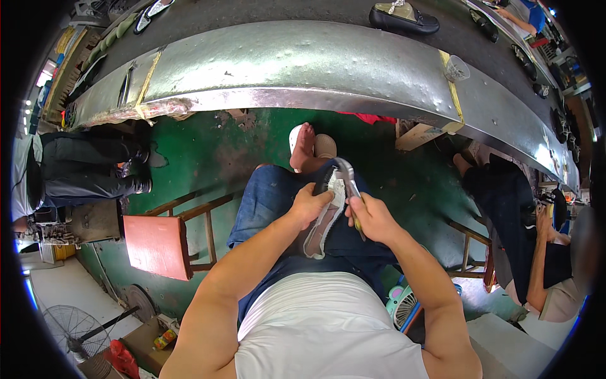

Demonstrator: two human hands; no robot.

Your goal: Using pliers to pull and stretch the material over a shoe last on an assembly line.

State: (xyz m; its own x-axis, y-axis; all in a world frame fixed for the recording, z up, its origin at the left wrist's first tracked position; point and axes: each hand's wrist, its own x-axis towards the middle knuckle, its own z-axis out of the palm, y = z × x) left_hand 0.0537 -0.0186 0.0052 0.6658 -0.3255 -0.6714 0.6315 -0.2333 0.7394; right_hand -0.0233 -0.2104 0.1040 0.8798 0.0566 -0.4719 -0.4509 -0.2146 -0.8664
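Observation:
Over my lap, my left hand [310, 206] grips a shoe upper [320, 230] by its side. The upper's bottom faces up, showing a brownish inner sole ringed by a whitish rough edge, with a dark toe pointing away from me. My right hand [374, 218] is closed around the handle of metal pincers [348, 177] with a yellowish grip. Their curved steel head lies against the toe end of the upper, at its right edge. Exactly what the jaws pinch is too small to tell.
A metal-edged bench [271, 69] curves across in front, with a dark surface carrying a black shoe [404, 19] and a clear cup [456, 68]. A red-topped stool [156, 246] stands left, a small green fan [402, 306] near my right hip. Other people sit at both sides.

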